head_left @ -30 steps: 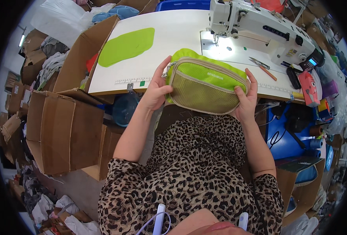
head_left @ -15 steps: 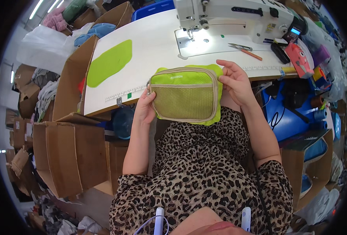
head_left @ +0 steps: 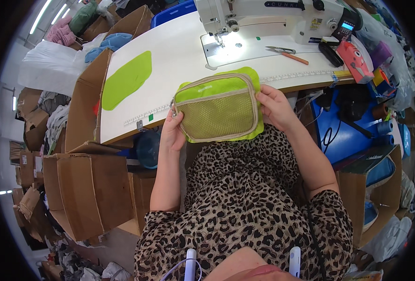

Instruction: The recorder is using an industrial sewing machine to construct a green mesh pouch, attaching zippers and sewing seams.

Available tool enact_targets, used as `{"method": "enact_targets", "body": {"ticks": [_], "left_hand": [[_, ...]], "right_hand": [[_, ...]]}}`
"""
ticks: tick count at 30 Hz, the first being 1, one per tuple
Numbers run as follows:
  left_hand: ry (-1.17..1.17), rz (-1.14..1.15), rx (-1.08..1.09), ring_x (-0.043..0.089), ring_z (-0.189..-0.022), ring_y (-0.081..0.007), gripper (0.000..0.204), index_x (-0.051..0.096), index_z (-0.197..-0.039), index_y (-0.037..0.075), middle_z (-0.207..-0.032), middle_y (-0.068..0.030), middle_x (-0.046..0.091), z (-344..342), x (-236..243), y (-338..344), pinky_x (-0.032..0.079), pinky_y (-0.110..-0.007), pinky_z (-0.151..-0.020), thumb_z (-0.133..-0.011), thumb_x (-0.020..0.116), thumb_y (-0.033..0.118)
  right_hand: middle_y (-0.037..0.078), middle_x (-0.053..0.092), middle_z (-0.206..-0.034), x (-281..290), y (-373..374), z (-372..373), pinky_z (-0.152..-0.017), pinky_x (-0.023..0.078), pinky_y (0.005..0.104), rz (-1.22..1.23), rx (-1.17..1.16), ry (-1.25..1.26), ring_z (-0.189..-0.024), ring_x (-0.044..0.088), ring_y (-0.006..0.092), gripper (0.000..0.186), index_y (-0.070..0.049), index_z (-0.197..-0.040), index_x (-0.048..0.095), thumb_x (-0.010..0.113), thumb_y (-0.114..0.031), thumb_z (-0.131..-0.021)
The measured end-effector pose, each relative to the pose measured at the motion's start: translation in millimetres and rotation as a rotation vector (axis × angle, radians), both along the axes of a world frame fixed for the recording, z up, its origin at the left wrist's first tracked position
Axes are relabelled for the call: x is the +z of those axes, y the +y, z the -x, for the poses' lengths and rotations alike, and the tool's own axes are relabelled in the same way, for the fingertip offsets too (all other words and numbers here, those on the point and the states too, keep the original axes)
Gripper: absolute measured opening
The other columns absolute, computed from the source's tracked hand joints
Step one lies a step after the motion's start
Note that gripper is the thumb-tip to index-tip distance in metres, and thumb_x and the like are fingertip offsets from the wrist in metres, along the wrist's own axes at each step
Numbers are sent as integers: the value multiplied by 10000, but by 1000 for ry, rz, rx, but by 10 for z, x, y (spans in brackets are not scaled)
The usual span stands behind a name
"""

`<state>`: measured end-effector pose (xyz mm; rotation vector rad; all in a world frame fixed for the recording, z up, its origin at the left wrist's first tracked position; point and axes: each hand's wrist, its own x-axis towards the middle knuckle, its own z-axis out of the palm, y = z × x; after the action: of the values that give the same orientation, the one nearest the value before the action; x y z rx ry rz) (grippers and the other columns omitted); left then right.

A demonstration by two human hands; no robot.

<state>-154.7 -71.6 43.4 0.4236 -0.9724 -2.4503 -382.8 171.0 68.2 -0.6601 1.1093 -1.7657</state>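
Observation:
Between my hands, over my lap at the table's front edge, is a lime-green pouch piece (head_left: 216, 110) with a mesh pocket, beige binding and a green margin of fabric sticking out around it. My left hand (head_left: 173, 129) pinches its left edge, thumb on the front, beside a zipper end. At the right edge my right hand (head_left: 275, 107) grips it between thumb and fingers. A flat lime-green fabric panel (head_left: 127, 80) with rounded corners lies on the white table to the left. The sewing machine (head_left: 263, 23) stands behind the pouch, its needle area lit.
On the table's right side are thread snips (head_left: 281, 50), an orange-handled tool (head_left: 295, 58), a black object (head_left: 330, 55) and a pink case (head_left: 355, 61). A ruler strip (head_left: 301, 76) runs along the front edge. Cardboard boxes (head_left: 92, 187) stand at the left, and another box (head_left: 381, 196) at the right.
My right hand's fingers, spread before, have closed on the pouch's right edge. The pouch has tilted slightly, its right side higher. The view has shifted a little.

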Motion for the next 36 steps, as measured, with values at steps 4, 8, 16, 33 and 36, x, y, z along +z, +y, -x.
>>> {"method": "enact_targets", "body": {"ticks": [4,8,16,33,36], "left_hand": [[45,-86,-9,575,-1218,-230,418,468,-1386,26,-1332,-100,581,37,105,35,478,-374,-1045,-992,552,139],[18,-127,-63,578,-1205,-218,380,487,-1353,5,-1315,-115,586,7,184,55,481,-367,-1035,-1032,489,207],[-193,-37,32,591,-1159,-208,361,516,-1312,7,-1272,-116,601,247,347,175,493,-369,-1006,-1041,487,245],[-299,1932,98,599,-1072,-291,454,636,-1124,55,-1153,-114,654,833,1090,520,454,-425,-928,-781,795,306],[-423,1747,-294,634,-848,-225,378,668,-1007,35,-936,-83,690,905,1484,547,484,-377,-779,-795,795,321]], "right_hand": [[28,673,-1070,30,-48,-108,-832,529,253,97,-137,-71,-939,638,94,273,-8,-1238,588,547,-159,-1014],[91,651,-1179,-93,-23,45,-943,508,304,133,-20,-245,-1050,628,151,246,19,-1215,569,480,-118,-1030],[21,612,-908,61,-377,-228,-709,495,241,4,-580,-99,-786,567,83,269,-23,-1072,585,406,-224,-1078],[25,510,-709,103,-553,83,-613,416,260,2,-601,566,-663,445,85,261,-19,-861,501,479,-200,-1048],[76,521,-663,223,-495,71,-591,427,300,-75,-619,864,-631,463,124,264,-7,-896,557,503,-224,-1036]]}}
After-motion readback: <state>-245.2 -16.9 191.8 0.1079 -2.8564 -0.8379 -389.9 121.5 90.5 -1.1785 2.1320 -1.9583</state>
